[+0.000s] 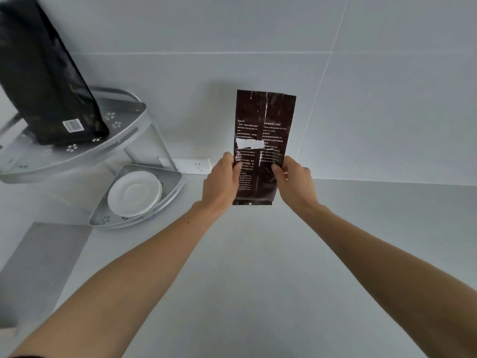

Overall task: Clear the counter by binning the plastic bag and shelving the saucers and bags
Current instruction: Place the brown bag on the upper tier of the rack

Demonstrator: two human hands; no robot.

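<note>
Brown bag upright; left hand and right hand clamp its edges.

My left hand & right hand: both bare, no gloves, no rings, no watch, no wristband. Nails short, plain, no polish that I can see. Forearms bare all the way down to the frame edge, no sleeves or cuffs in view on either side. Small dark mole on my left forearm, just below the wrist. Thumbs visible on both, other fingers mostly hidden. Tiny bright glint at my right thumb side, can't tell what it is. No marks or tattoos visible otherwise.
</note>
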